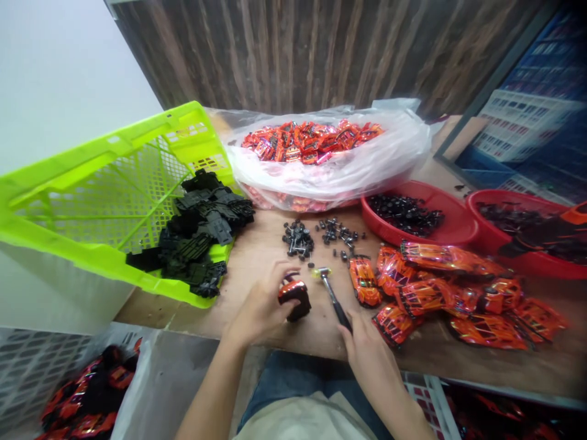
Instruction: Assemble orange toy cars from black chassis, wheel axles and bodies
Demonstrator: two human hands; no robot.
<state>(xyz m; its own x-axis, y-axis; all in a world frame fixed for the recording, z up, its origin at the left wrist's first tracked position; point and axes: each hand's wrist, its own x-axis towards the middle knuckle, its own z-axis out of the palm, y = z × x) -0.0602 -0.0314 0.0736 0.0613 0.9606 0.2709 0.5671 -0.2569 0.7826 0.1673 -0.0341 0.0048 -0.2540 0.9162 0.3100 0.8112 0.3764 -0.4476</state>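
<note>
Above the worktop (252,247), the left hand (261,305) is gripping a toy car (297,300), the right hand (365,342) holding a hammer (334,296).

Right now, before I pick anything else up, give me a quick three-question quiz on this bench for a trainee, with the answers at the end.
1. Name the tool: what does the right hand hold?
2. True or false: the toy car in the left hand is apart from the pile of orange cars on the right side of the table.
3. Count: how many red bowls show behind that pile?

Key:
1. A hammer.
2. True.
3. Two.
</note>
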